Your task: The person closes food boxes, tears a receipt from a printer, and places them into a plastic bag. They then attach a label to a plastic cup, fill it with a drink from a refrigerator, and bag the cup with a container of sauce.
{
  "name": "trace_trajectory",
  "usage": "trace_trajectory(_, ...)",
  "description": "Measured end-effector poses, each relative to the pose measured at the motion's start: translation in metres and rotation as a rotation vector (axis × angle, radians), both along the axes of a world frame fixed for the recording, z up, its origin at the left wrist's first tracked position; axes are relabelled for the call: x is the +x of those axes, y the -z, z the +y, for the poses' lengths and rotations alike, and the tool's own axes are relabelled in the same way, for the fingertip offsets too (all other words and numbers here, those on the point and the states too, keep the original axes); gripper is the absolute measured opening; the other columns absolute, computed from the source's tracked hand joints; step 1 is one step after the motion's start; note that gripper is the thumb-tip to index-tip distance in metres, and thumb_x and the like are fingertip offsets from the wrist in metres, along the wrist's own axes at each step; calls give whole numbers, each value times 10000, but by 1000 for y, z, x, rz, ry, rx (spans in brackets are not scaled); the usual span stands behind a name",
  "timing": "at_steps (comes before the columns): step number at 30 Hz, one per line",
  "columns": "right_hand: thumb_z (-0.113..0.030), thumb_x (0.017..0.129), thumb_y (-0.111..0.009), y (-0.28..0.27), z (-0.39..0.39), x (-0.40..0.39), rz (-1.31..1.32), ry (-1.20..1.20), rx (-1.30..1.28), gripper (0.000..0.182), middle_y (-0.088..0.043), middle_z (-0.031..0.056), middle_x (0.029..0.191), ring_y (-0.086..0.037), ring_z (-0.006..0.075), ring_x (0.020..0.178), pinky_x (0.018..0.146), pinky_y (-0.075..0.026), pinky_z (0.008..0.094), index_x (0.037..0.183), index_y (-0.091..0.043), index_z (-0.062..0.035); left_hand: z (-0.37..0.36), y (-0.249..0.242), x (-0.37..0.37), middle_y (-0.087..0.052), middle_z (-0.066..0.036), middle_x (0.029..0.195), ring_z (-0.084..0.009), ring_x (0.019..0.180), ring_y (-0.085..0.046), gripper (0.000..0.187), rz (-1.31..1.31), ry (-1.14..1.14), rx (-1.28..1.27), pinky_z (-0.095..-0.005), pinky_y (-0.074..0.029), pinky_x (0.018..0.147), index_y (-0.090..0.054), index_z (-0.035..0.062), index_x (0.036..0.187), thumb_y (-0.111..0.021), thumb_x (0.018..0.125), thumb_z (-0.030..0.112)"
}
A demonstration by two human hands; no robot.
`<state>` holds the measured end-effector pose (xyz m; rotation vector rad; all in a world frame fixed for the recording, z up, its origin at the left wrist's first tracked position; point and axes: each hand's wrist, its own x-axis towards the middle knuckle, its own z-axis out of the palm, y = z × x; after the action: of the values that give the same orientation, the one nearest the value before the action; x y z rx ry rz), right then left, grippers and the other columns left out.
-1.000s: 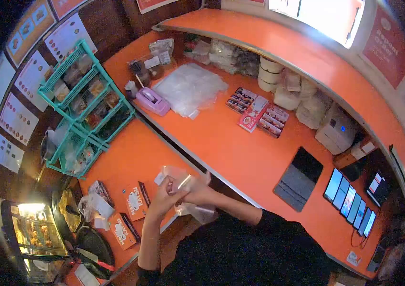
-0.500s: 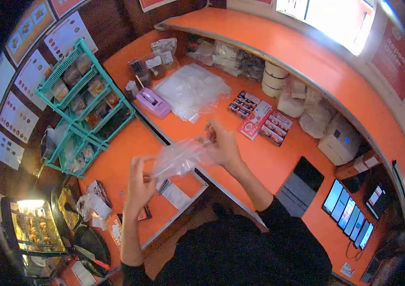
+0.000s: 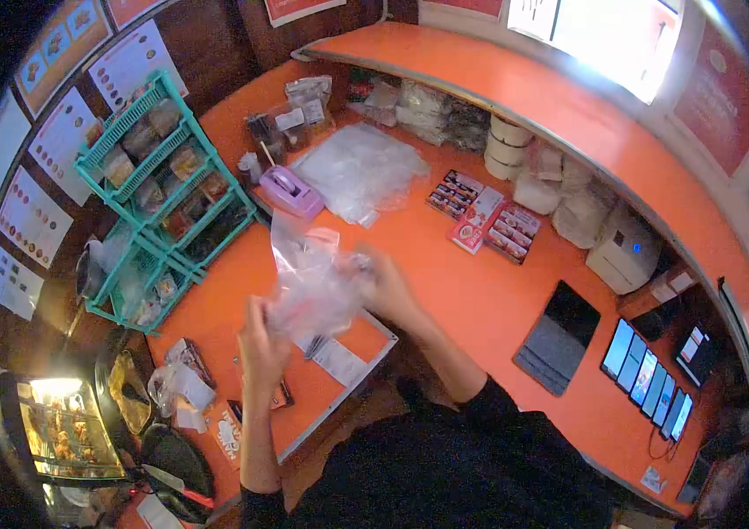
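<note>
A clear plastic bag (image 3: 311, 286) is stretched between my two hands above the orange counter, its upper end standing up toward the tape dispenser. My left hand (image 3: 261, 342) grips the bag's lower left side, with the thumb and fingers closed at its edge. On the other side, my right hand (image 3: 383, 284) is closed on the bag's right edge; motion smears its fingers. Behind the bag lies a stack of flat clear bags (image 3: 358, 167), beside a purple tape dispenser (image 3: 291, 192). Below the bag, a paper slip (image 3: 339, 361) rests on the counter.
Teal stacked baskets (image 3: 163, 189) with packets stand at left, above a lit food warmer (image 3: 66, 428). Red printed boxes (image 3: 482, 219) lie at the back. On the right are a dark tablet (image 3: 559, 335), several phones (image 3: 648, 383) and a white printer (image 3: 623, 251) under an orange shelf (image 3: 515, 79).
The bag has gone from lying sideways between my hands to standing more upright and spread. My right hand has moved down and left, closer to my left hand.
</note>
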<state>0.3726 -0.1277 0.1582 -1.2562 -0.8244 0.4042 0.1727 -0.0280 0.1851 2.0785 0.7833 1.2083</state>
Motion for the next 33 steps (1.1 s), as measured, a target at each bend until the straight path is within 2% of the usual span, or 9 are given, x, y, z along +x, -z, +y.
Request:
trace_trajectory(9,-185,718,-740,-11,-36,54,-482,230,-106,295,-444,-19,530,-469,84,538,460,-361,272,625,-493,-53,33,17,-100,-457,-54,619,-179,599,-531,167,649,-170,254,-307,-431,565,-496,54,831,-651,815,113)
trace_trajectory(11,-155,782,-701,-36,-23,27,-155,447,41,197,-502,-22,637,-470,101,533,480,-400,267,818,-528,-68,18,3,-65,-488,-77,671,-186,618,-536,243,24,-119,-80,-303,-425,566,-459,47,966,-643,831,129)
trace_trajectory(13,-109,827,-662,12,6,17,382,110,83,200,-536,-14,709,-507,88,558,502,-428,259,932,-497,-65,18,37,-74,-535,-107,762,-197,642,-550,366,211,-143,257,-305,-432,573,-398,47,1098,-638,840,148)
trace_trajectory(15,-93,825,-666,18,20,-2,745,-6,2,188,-528,-16,678,-499,57,556,503,-412,236,902,-496,-68,0,84,-84,-572,-144,797,-253,683,-591,439,277,39,-367,-346,-478,640,-393,57,1145,-666,823,175)
trace_trajectory(19,-167,766,-694,12,31,-21,-108,80,-236,228,-598,103,644,-616,197,597,521,-456,332,866,-536,-35,4,121,-114,-494,-222,1112,-310,1023,-540,554,513,-162,-616,-403,-470,756,-328,98,1258,-662,836,232)
trace_trajectory(21,-168,702,-704,-1,41,-42,-453,181,-482,258,-603,188,659,-637,308,633,543,-466,395,842,-553,-14,-8,122,-104,-398,-265,1253,-343,1136,-469,631,448,-274,474,-452,-460,820,-291,113,1306,-681,816,198)
trace_trajectory(25,-129,635,-681,-36,54,-122,-625,-92,-354,301,-609,210,681,-624,377,658,554,-475,436,894,-576,-17,1,125,-73,-243,-228,1380,-426,1194,-379,569,176,45,803,-476,-423,903,-352,98,1303,-651,820,127)
trace_trajectory(29,-137,635,-652,-40,52,-105,-908,-62,-332,367,-604,235,962,-620,397,777,636,-506,477,965,-539,-21,36,87,-102,-436,-198,1189,-360,1089,-478,488,87,-174,291,-419,-446,880,-436,147,1267,-540,820,-21)
trace_trajectory(33,-88,683,-640,-4,60,-67,-928,193,-418,344,-585,203,999,-612,398,794,653,-502,464,1016,-557,-59,27,70,-123,-460,-210,984,-398,985,-475,391,432,-143,432,-436,-404,872,-584,-1,1037,-462,683,-116)
